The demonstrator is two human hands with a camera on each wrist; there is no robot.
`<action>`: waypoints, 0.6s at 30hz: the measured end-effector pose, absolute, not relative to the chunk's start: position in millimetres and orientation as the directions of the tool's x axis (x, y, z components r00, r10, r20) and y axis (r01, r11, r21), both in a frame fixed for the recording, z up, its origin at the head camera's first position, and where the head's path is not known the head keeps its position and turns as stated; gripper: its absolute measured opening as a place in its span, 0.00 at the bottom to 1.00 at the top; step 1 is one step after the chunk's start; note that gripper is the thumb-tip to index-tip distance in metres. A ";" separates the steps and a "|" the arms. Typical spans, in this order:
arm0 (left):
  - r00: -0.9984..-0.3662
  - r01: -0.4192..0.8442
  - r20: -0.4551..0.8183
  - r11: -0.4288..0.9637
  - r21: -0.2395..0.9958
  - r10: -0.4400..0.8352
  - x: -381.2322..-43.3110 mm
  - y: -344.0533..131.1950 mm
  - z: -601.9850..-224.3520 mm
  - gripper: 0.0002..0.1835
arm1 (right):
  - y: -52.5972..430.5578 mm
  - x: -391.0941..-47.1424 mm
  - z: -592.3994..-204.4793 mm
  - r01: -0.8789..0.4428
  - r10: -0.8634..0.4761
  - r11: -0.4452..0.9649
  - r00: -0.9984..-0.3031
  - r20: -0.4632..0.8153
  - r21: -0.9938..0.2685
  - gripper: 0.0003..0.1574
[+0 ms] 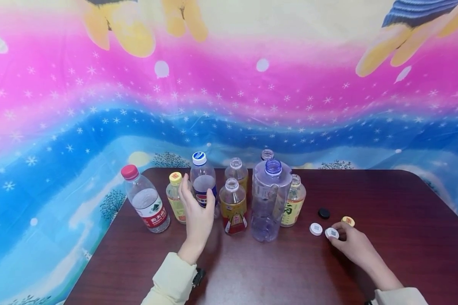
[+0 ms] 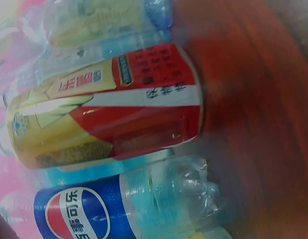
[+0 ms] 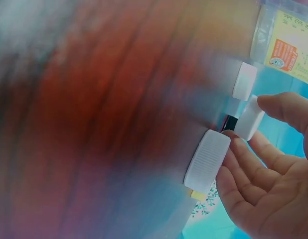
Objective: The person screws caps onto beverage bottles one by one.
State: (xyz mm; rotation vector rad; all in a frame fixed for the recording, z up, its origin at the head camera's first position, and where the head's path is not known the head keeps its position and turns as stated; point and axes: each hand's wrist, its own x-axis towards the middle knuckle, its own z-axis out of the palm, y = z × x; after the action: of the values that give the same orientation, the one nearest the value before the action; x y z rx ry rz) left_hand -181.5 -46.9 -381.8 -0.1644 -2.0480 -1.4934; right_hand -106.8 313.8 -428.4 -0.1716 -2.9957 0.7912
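Observation:
My right hand (image 1: 353,245) pinches a white bottle cap (image 3: 249,118) between thumb and fingers, low over the table's right side. Close by lie a second white cap (image 1: 316,229), a black cap (image 1: 323,213) and a yellow cap (image 1: 348,220). In the right wrist view a ridged white cap (image 3: 208,158) sits right at the fingertips. My left hand (image 1: 198,216) is raised with fingers spread, overlapping the Pepsi bottle (image 1: 203,182) with its blue-and-white cap. Beside that hand stand a yellow-capped bottle (image 1: 176,199) and an uncapped gold-and-red bottle (image 2: 109,109).
A red-capped water bottle (image 1: 146,203) stands at the far left. A large uncapped purple bottle (image 1: 269,207) is mid-table, with uncapped bottles around it, one with a yellow label (image 1: 293,207). Behind the dark red table (image 1: 252,275) hangs a printed cloth (image 1: 229,93).

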 end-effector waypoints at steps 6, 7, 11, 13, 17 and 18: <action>-0.677 0.576 0.722 0.508 0.640 -0.143 -169.1 -38.1 -393.0 0.29 | 313.2 -106.5 -424.0 0.127 0.149 0.856 -0.989 0.004 -0.501 0.20; -0.657 0.587 0.745 0.540 0.603 -0.117 -167.6 -36.6 -394.5 0.28 | 312.8 -106.3 -423.0 0.132 0.154 0.856 -0.988 0.003 -0.500 0.21; -0.641 0.588 0.767 0.626 0.512 -0.026 -163.1 -31.5 -398.0 0.28 | 309.2 -104.6 -419.6 0.132 0.164 0.852 -0.986 0.019 -0.507 0.22; -0.668 0.571 0.744 0.649 0.503 0.011 -161.5 -29.0 -398.0 0.32 | 306.8 -103.6 -417.4 0.126 0.163 0.847 -0.986 0.027 -0.517 0.23; -0.731 0.533 0.679 0.682 0.501 0.072 -160.0 -25.3 -397.1 0.38 | 301.7 -102.4 -411.7 0.109 0.151 0.845 -0.988 0.039 -0.524 0.24; -0.740 0.528 0.667 0.685 0.501 0.083 -160.1 -24.7 -397.0 0.39 | 300.3 -102.1 -410.4 0.103 0.145 0.845 -0.989 0.039 -0.524 0.24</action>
State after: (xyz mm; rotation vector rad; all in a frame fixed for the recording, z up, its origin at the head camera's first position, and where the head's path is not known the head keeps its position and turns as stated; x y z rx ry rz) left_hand -160.1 -24.7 -397.0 -0.4670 -2.2740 -0.9353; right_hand -102.1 300.3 -410.4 -0.1977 -2.9432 0.8295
